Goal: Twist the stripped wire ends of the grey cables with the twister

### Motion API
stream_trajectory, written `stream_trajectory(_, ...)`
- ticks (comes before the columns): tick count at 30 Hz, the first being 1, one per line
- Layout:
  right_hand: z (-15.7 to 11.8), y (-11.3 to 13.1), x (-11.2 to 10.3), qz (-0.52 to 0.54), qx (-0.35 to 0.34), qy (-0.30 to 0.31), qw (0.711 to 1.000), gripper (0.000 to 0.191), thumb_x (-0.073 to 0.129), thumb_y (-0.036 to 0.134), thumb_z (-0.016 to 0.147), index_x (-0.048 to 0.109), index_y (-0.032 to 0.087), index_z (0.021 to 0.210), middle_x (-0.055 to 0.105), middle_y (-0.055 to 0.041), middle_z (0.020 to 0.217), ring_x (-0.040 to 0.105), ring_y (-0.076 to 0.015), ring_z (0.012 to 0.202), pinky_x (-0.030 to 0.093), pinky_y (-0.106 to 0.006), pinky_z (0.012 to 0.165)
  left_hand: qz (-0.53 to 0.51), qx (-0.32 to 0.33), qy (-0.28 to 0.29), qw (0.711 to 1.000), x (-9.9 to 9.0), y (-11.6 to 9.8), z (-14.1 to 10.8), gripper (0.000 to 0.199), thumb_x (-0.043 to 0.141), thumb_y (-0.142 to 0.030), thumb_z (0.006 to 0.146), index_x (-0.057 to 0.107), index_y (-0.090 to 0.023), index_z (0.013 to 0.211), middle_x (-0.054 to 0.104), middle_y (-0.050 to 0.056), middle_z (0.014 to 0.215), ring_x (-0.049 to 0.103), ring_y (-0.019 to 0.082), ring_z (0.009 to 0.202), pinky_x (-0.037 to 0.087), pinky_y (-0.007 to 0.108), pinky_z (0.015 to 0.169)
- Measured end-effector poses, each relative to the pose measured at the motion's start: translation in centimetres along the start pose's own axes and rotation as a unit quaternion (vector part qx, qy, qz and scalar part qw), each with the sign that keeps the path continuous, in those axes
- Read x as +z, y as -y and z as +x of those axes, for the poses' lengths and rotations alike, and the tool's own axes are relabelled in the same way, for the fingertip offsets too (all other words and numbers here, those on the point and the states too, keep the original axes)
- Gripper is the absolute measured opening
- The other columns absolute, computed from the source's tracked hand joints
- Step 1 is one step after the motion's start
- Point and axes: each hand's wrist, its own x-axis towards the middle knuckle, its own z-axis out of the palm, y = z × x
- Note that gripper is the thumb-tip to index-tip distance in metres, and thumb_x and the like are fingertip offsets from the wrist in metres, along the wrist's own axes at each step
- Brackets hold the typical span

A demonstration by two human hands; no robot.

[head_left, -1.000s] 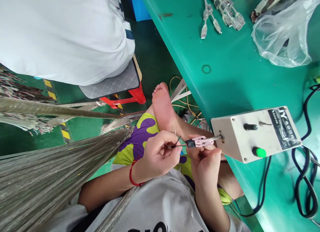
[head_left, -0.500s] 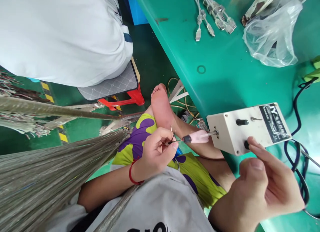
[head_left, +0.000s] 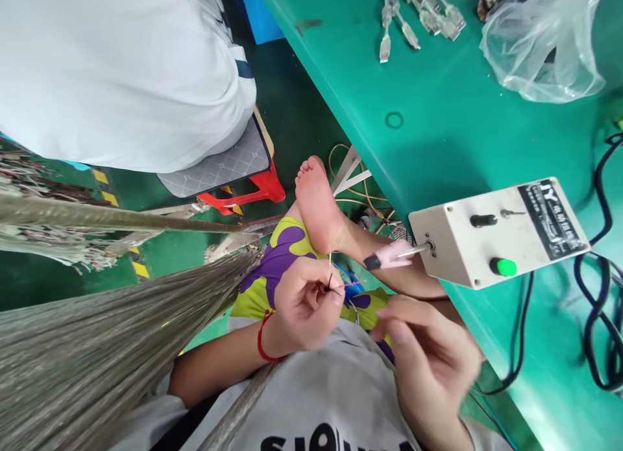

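Note:
My left hand (head_left: pixel 309 303) is closed in a pinch on the stripped end of a cable, from which thin black, white and red wires (head_left: pixel 351 284) fan out. To its right my right hand (head_left: pixel 431 353), blurred by motion, hovers over my lap with thumb and fingers apart and nothing visible between them. Beyond both hands stands a small beige motor box (head_left: pixel 487 240) with a black switch, a lit green button (head_left: pixel 506 267) and a dark label. From its near end a metal shaft sticks out, carrying a pinkish clip with a black tip (head_left: pixel 384 256).
Several clear-jacketed USB cables (head_left: pixel 433 13) and a plastic bag (head_left: pixel 545 48) lie on the green table (head_left: pixel 438 152). Black cords (head_left: pixel 596 308) coil at right. At left hang many grey cables (head_left: pixel 121 341). Another person in white (head_left: pixel 121 68) sits on a red stool (head_left: pixel 263 185).
My right hand has left the button on the box and come down towards my left hand. The button now shows green. A red wire now sticks out to the right of my left fingertips.

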Motion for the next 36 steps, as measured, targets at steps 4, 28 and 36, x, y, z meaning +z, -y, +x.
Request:
stream_trajectory(4, 1.3, -0.2, 2.6, 0.105, 0.066, 0.040, 0.991, 0.002, 0.092, 0.032, 0.109, 0.089, 0.031, 0.108, 0.080, 0.0025, 0.073, 0.067, -0.0148, 0.057, 0.054, -0.026, 0.056, -0.001, 0.015, 0.063, 0.998, 0.2, -0.5, -0.3, 0.009, 0.070, -0.019, 0.113, 0.068, -0.026, 0.118, 0.065, -0.004, 0.079, 0.057, 0.012, 0.057, 0.054, 0.024, 0.059)
stream_trajectory(28, 2.6, -1.4, 2.3, 0.174, 0.113, 0.039, 0.977, 0.033, 0.087, 0.049, 0.109, 0.083, 0.026, 0.086, 0.067, 0.0027, 0.064, 0.051, -0.0141, 0.052, 0.042, -0.028, 0.051, -0.034, -0.032, 0.168, 0.985, -0.6, -0.4, 0.2, 0.011, 0.075, -0.020, 0.102, 0.067, -0.026, 0.103, 0.068, -0.005, 0.072, 0.052, 0.010, 0.051, 0.041, 0.025, 0.050)
stream_trajectory(36, 4.1, -1.2, 2.0, 0.122, 0.005, 0.012, 0.992, 0.031, 0.079, 0.049, 0.115, 0.090, 0.027, 0.097, 0.066, 0.0012, 0.064, 0.056, -0.0170, 0.056, 0.043, -0.031, 0.054, 0.039, -0.042, 0.076, 0.995, -0.8, -0.4, -0.1, 0.011, 0.076, -0.024, 0.109, 0.067, -0.024, 0.103, 0.066, -0.005, 0.071, 0.049, 0.007, 0.048, 0.038, 0.021, 0.046)
